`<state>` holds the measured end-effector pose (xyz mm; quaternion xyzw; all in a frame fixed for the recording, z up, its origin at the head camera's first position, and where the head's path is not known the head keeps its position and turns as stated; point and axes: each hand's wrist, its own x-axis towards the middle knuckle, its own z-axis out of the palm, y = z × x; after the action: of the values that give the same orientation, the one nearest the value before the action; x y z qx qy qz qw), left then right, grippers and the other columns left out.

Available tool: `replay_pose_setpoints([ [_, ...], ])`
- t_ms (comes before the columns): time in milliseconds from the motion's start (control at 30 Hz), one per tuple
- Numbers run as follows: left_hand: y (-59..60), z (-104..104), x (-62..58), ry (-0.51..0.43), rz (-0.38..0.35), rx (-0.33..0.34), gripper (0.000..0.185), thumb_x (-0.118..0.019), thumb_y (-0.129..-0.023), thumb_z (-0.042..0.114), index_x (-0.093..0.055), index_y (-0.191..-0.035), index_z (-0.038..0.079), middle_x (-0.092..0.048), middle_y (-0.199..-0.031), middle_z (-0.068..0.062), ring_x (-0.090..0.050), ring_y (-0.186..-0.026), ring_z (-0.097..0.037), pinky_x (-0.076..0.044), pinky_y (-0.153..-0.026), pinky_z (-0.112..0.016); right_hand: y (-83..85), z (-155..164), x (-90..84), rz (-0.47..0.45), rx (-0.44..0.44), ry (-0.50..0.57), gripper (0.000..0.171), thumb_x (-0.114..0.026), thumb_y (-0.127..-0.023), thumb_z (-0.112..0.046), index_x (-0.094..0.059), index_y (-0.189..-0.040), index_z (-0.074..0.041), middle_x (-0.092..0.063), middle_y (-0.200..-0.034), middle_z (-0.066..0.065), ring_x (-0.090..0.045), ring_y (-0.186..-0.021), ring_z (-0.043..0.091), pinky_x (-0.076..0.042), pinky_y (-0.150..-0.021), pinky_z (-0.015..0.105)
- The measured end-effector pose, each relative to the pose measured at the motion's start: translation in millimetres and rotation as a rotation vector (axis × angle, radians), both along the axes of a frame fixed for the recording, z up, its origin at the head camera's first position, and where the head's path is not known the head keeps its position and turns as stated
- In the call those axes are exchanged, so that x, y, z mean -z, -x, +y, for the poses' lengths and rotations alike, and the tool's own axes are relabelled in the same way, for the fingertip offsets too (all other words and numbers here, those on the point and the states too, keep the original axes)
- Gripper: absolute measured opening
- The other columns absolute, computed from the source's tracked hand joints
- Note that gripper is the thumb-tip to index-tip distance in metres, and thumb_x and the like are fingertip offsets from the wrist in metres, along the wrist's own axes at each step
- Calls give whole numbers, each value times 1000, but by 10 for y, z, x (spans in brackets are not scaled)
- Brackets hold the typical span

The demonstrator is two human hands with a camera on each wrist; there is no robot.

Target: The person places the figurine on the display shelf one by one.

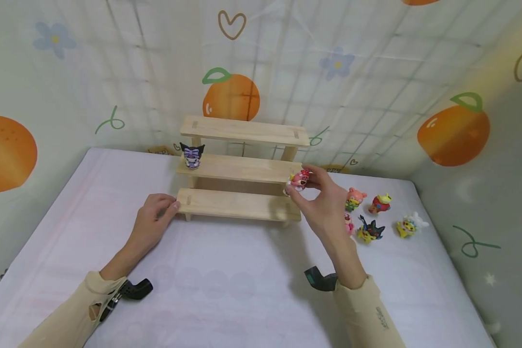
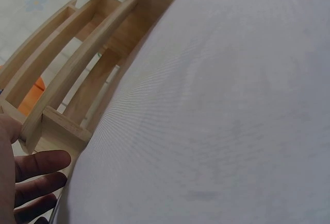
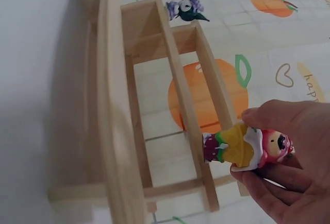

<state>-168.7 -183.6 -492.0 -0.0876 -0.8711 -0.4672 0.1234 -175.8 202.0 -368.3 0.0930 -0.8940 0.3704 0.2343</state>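
Note:
A three-tier wooden display stand (image 1: 239, 205) stands on the table. My right hand (image 1: 326, 203) pinches a small toy figurine (image 1: 299, 180) at the right end of the middle tier. In the right wrist view the figurine (image 3: 237, 145) has a red-pink animal head, yellow body and purple base, which is at the tier's edge; whether it bears weight I cannot tell. My left hand (image 1: 154, 220) is at the left end of the lowest tier, its thumb against the wood and its other fingers loosely extended. A black-eared, purple figurine (image 1: 192, 155) stands on the middle tier's left end.
Right of the stand, several figurines are on the white-covered table (image 1: 226, 290): a pink-hooded one (image 1: 355, 199), a red-clothed one (image 1: 380, 204), a black-eared one (image 1: 371, 230) and a white-eared one (image 1: 411, 225). A patterned curtain (image 1: 278, 58) hangs behind the stand.

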Motion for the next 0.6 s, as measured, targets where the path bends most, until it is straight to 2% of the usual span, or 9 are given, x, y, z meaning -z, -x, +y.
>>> replay_pose_setpoints([
  [367,10,-5,32,4,-19,2,31,-63,-107,24,-77,-105,-2,-68,-121,-17,-55,-125,-35,-40,-109,-56,94,-261,-108,-9,-46,28,60,-91,-84,-22,-65,-136,-6,-78,-113,13,-75,-101,30,-54,-98,49],
  [600,17,-4,33,8,-13,-2,32,-62,-107,25,-77,-108,-3,-68,-121,-17,-55,-126,-35,-40,-108,-57,167,-408,-109,-17,-68,50,57,-91,-85,-23,-66,-133,-7,-79,-112,14,-76,-100,30,-53,-100,50],
])
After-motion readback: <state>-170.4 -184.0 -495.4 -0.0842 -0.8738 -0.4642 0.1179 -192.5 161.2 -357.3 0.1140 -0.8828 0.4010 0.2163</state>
